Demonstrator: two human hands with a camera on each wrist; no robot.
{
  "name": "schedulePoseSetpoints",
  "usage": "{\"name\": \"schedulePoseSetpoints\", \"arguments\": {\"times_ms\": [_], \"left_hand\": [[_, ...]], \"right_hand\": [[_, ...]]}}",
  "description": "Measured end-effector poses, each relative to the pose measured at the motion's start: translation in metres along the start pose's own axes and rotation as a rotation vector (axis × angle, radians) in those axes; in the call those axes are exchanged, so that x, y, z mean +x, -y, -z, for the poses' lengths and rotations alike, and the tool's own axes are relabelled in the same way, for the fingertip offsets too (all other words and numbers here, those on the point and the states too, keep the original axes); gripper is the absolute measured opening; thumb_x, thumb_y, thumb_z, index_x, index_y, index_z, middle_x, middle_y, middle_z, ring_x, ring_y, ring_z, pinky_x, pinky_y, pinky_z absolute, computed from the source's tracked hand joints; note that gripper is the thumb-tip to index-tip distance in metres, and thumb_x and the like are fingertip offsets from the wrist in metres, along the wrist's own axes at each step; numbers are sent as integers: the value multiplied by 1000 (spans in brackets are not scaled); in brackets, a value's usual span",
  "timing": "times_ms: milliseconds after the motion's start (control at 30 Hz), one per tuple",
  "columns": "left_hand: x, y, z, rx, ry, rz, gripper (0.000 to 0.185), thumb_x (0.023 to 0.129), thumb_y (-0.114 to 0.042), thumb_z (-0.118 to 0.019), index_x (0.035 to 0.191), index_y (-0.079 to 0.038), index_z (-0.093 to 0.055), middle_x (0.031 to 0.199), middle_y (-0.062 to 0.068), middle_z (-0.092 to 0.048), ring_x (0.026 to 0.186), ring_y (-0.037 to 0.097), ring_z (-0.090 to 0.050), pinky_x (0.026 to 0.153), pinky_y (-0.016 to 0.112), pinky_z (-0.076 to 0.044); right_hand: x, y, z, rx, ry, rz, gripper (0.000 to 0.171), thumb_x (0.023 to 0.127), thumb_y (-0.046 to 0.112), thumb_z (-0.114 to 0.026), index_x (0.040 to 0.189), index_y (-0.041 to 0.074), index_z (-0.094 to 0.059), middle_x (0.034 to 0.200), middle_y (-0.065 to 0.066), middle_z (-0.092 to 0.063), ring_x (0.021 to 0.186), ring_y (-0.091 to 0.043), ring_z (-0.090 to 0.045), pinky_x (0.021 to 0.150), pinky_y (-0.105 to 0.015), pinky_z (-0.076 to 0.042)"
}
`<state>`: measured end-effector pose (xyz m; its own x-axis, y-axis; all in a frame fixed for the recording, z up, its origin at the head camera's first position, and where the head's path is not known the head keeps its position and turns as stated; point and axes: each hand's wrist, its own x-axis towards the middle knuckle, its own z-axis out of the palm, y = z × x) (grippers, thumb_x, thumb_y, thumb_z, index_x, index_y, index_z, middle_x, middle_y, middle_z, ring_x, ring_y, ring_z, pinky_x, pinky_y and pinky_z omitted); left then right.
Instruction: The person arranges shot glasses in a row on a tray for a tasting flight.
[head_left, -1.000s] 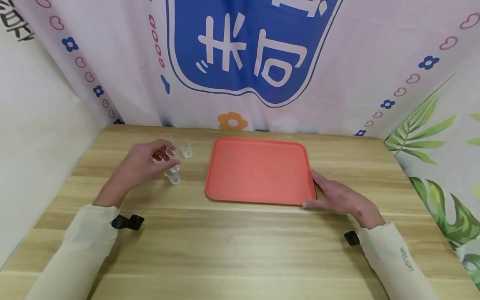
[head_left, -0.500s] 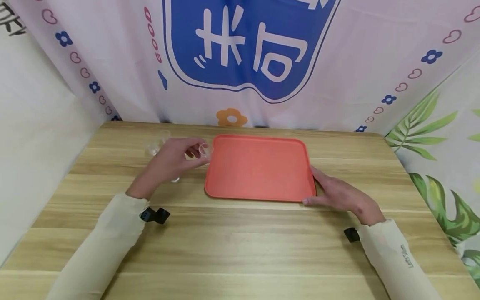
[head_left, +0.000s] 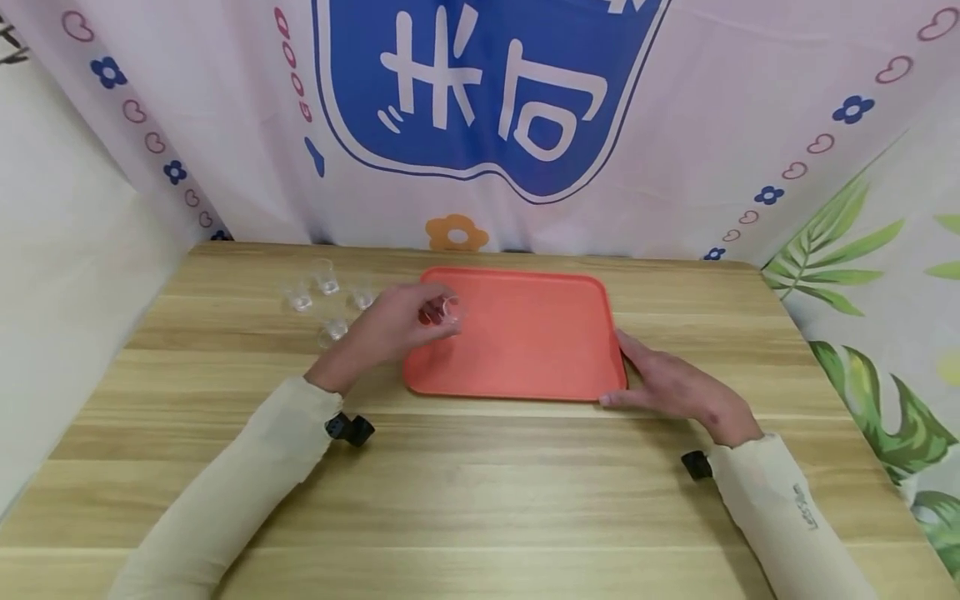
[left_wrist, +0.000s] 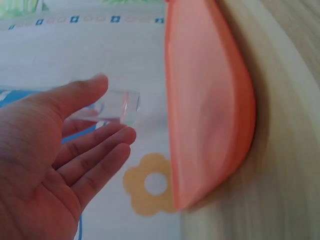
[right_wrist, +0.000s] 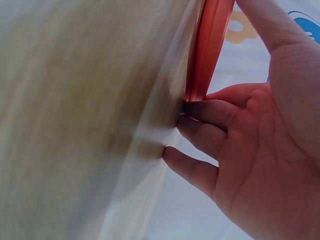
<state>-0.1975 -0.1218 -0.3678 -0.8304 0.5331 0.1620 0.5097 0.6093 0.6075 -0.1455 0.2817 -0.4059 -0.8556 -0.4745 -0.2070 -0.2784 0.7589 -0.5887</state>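
Observation:
My left hand [head_left: 408, 321] pinches a small clear plastic cup [head_left: 454, 312] between thumb and fingers, over the left part of a red tray [head_left: 525, 342]. In the left wrist view the cup [left_wrist: 125, 106] sits sideways in that picture, beyond the thumb, apart from the tray. At the tray's right side rests my right hand [head_left: 671, 385], thumb by the front corner and fingers along the edge. The right wrist view has these fingers [right_wrist: 200, 137] nearly straight, their tips by the tray rim [right_wrist: 207, 55] and the tabletop.
Several more clear cups [head_left: 327, 280] stand on the wooden table [head_left: 480, 492] left of the tray, one of them [head_left: 334, 330] close to my left forearm. A printed curtain [head_left: 255, 158] hangs behind the table's far edge. Leaf-patterned cloth [head_left: 862, 325] covers the right side.
My left hand has carried the cup rightward from the group of cups to above the tray. My right hand has stayed at the tray's right edge, and the tray lies as before.

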Motion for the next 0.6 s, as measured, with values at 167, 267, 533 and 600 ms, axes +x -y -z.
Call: {"name": "schedulePoseSetpoints", "arguments": {"times_ms": [167,267,533,600], "left_hand": [[16,-7,-19,-4,25,29,33,93,-20,-80,120,-5,-69,97,0,-69,87,14,-67,78,32,-58],[26,-11,-30,-5,32,0,32,92,-19,-81,119,-6,-69,97,0,-70,87,13,-67,77,29,-58],[45,-18,-58,24,45,-34,32,93,-23,-80,120,-9,-70,96,-5,-68,84,8,-64,74,24,-55],[50,-20,-64,23,58,-36,31,94,-24,-79,120,-10,-69,97,-5,-68,86,7,-64,75,24,-55]], "right_hand": [[0,0,0,-5,10,-24,116,87,54,-80,166,13,-6,166,-18,-24,146,-40,-34,114,-60,-33],[0,-1,0,-4,11,-41,117,86,55,-80,167,14,-6,167,-17,-24,147,-39,-33,114,-60,-33],[2,-2,0,-1,9,-34,117,86,55,-80,167,15,-6,167,-16,-23,147,-39,-34,114,-60,-33],[2,-2,0,0,9,-40,117,86,56,-79,167,15,-6,167,-16,-23,147,-39,-34,115,-60,-33]]}}
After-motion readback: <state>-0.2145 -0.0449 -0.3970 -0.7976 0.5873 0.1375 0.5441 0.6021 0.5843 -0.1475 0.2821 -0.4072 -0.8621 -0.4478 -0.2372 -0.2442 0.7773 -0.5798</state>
